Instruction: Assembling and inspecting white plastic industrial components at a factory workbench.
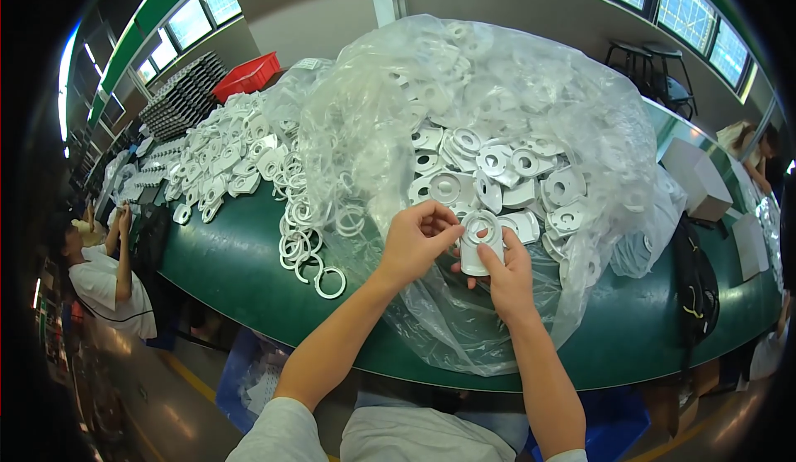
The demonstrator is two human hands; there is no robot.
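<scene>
My right hand holds a white plastic part in front of the big bag. The part is flat, with a round ringed end at the top and a straight lower end; the thumb presses on its face. Beside its upper left edge, the thumb and fingers of my left hand are pinched together. Whether they grip the part's edge or something small is hidden. Behind both hands, a large clear plastic bag lies open over a heap of similar white parts.
White rings lie left of the bag on the green table. Further left are more loose parts, a red bin and stacked grey trays. A black bag and white boxes stand right. Another person is at far left.
</scene>
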